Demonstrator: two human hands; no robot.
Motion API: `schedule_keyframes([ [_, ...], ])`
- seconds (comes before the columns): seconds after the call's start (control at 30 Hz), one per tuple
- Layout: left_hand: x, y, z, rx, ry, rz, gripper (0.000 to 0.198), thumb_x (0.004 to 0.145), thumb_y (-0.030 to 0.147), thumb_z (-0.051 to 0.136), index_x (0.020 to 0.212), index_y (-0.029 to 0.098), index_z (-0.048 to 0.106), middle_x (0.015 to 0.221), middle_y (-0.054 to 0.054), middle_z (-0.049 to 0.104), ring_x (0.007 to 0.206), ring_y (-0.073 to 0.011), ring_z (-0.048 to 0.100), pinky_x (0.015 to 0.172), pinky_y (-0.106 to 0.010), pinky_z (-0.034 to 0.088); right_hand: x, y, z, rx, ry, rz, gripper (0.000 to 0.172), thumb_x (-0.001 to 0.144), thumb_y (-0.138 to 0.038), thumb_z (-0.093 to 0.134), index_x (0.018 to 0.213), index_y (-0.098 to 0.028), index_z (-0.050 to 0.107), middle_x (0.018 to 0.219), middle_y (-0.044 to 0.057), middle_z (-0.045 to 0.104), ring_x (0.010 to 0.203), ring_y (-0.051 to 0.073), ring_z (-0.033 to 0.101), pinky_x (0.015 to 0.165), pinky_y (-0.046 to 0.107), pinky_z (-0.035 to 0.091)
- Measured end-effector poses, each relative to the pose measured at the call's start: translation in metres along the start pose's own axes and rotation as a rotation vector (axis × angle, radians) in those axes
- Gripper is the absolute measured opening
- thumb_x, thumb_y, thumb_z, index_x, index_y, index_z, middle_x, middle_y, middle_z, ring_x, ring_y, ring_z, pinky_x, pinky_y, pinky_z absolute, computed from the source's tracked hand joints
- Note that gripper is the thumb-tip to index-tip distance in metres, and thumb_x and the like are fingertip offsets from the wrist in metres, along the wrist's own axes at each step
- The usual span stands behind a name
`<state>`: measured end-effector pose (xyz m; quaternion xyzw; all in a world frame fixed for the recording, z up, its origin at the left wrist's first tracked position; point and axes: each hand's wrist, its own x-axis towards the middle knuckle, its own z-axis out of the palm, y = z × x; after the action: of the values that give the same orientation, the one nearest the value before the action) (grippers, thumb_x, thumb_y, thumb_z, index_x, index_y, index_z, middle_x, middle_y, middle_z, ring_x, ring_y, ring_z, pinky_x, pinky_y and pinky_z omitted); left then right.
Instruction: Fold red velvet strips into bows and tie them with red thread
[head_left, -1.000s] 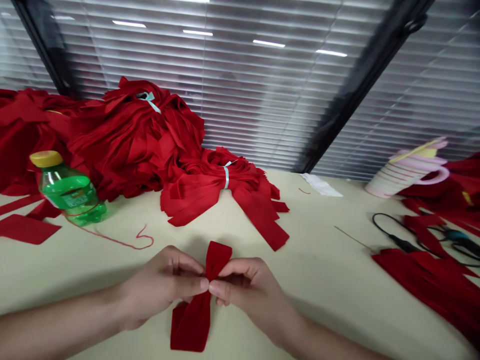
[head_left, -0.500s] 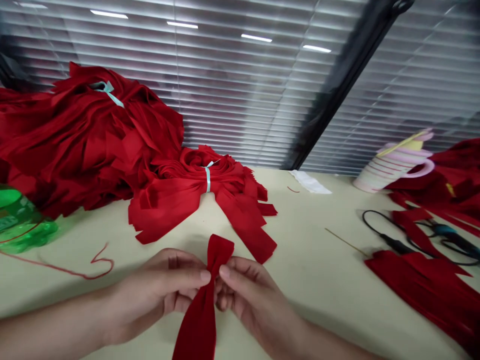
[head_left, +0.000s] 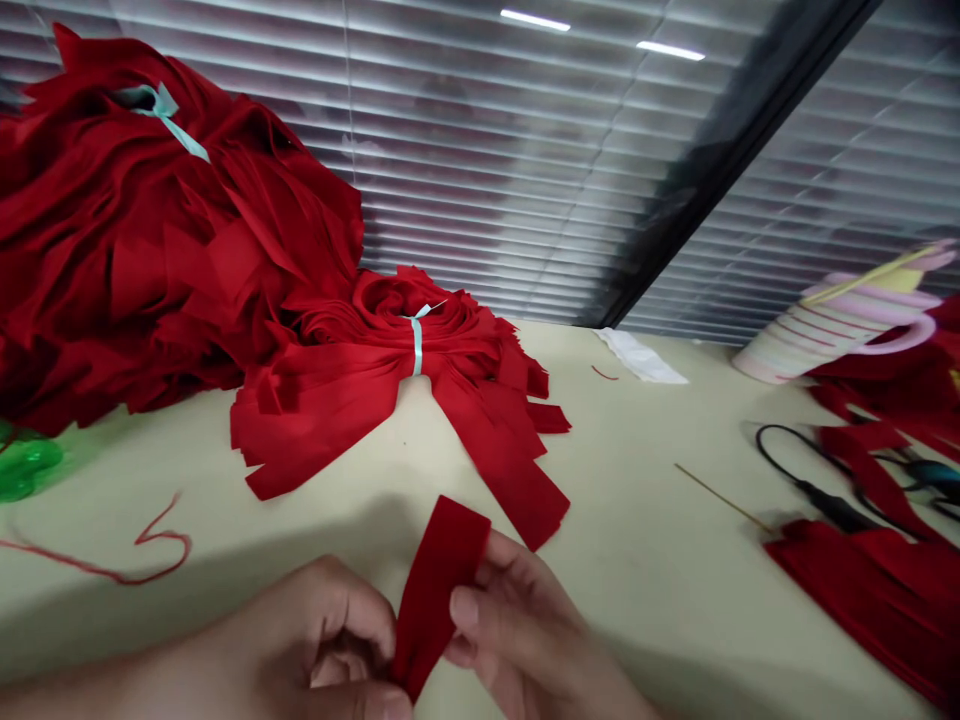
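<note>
A flat red fabric strip (head_left: 441,580) is held between my two hands at the bottom centre. My right hand (head_left: 525,630) pinches its right edge with thumb and fingers. Lower down, the curled fingers of my left hand (head_left: 315,640) grip the strip's left side, where the cloth gathers near the thumb. The strip's lower part is hidden or out of frame. Just beyond my hands lies a bundle of red strips (head_left: 330,390), bound by a pale blue tie (head_left: 417,345).
A large red fabric pile (head_left: 172,230) rises at the left, above a green plastic object (head_left: 26,465) and red thread (head_left: 120,576). At right are a striped mug (head_left: 817,335), black cable (head_left: 832,508) and more red strips (head_left: 870,590). White paper (head_left: 641,357) lies near the blinds.
My left hand has moved down along the strip, and my right hand now holds its edge. The strip's top, pinched narrow before, is spread flat. The view has shifted and come closer.
</note>
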<state>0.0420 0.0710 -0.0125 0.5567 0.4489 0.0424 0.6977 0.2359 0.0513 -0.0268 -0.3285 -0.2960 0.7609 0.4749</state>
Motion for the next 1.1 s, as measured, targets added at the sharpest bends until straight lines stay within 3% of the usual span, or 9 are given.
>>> schedule_keyframes([
  [0.1,-0.006,0.015,-0.011,0.192,-0.077,-0.077,0.032,0.071,0.052,0.061,0.075,0.021,0.054,0.063,0.004,0.042,0.059,-0.0121,0.036,0.054,-0.022,0.031,-0.002,-0.005,-0.001,-0.113,0.124,-0.071,0.028,0.062,-0.025,0.078,0.078,-0.022,0.055,0.067,-0.004,0.053,0.059,0.009,0.050,0.059,0.023,0.043],
  [0.2,-0.013,0.035,-0.029,0.422,-0.008,-0.086,0.031,0.074,0.051,0.057,0.085,0.023,0.055,0.076,0.002,0.049,0.069,-0.0143,0.042,0.061,-0.024,0.035,-0.004,-0.012,-0.003,-0.478,0.248,-0.189,0.029,0.062,-0.017,0.073,0.079,-0.022,0.051,0.069,-0.005,0.053,0.056,0.007,0.048,0.051,0.018,0.040],
  [0.37,-0.014,0.042,-0.049,0.550,0.004,-0.026,0.025,0.082,0.048,0.050,0.087,0.024,0.051,0.071,0.005,0.048,0.062,-0.0121,0.043,0.054,-0.022,0.031,-0.009,-0.020,-0.008,-0.968,0.345,-0.073,0.018,0.073,-0.021,0.058,0.085,-0.023,0.045,0.052,-0.009,0.045,0.041,0.009,0.043,0.038,0.018,0.034],
  [0.53,-0.011,0.028,-0.058,0.779,0.289,0.044,0.033,0.071,0.052,0.061,0.077,0.022,0.050,0.065,0.005,0.052,0.058,-0.0129,0.048,0.048,-0.023,0.029,-0.019,-0.017,-0.012,-1.456,0.228,-0.396,0.012,0.075,-0.013,0.052,0.083,-0.021,0.049,0.074,-0.001,0.056,0.060,0.012,0.054,0.054,0.024,0.045],
  [0.67,-0.022,0.023,-0.063,1.068,0.513,0.097,0.043,0.067,0.059,0.063,0.086,0.021,0.055,0.066,0.001,0.059,0.058,-0.0183,0.056,0.048,-0.025,0.033,-0.026,-0.020,-0.015,-1.668,0.135,-0.392,0.007,0.085,-0.017,0.046,0.090,-0.019,0.052,0.084,0.004,0.056,0.063,0.015,0.057,0.057,0.030,0.050],
  [0.73,-0.032,0.019,-0.057,1.241,0.632,0.192,0.043,0.073,0.058,0.058,0.093,0.020,0.056,0.070,-0.002,0.062,0.060,-0.0210,0.059,0.050,-0.028,0.037,-0.030,-0.026,-0.015,-1.838,0.124,-0.496,0.014,0.089,-0.026,0.047,0.095,-0.018,0.055,0.096,0.011,0.055,0.069,0.019,0.059,0.060,0.037,0.053],
  [0.83,-0.043,0.004,-0.033,1.488,0.797,0.717,0.029,0.090,0.044,0.040,0.098,0.023,0.058,0.088,-0.003,0.066,0.073,-0.0207,0.063,0.063,-0.032,0.045,-0.035,-0.034,-0.010,-1.968,0.128,-0.774,0.021,0.089,-0.029,0.049,0.100,-0.013,0.058,0.110,0.019,0.050,0.087,0.027,0.057,0.070,0.046,0.053],
  [0.9,-0.043,-0.009,-0.012,1.590,0.776,0.915,0.025,0.092,0.028,0.039,0.108,0.022,0.058,0.107,-0.005,0.066,0.095,-0.0210,0.061,0.082,-0.033,0.044,-0.036,-0.034,-0.003,-1.926,0.057,-0.898,0.015,0.089,-0.019,0.048,0.097,-0.012,0.059,0.102,0.016,0.053,0.088,0.025,0.056,0.072,0.041,0.053],
  [1.1,-0.020,-0.037,0.013,1.651,0.675,0.867,0.077,0.081,0.055,0.047,0.138,0.005,0.035,0.142,-0.018,0.037,0.128,-0.0303,0.041,0.094,-0.034,0.045,-0.019,-0.012,0.002,-1.952,-0.241,-0.798,0.020,0.087,-0.006,0.044,0.095,-0.007,0.062,0.085,0.011,0.059,0.077,0.020,0.058,0.071,0.034,0.055],
])
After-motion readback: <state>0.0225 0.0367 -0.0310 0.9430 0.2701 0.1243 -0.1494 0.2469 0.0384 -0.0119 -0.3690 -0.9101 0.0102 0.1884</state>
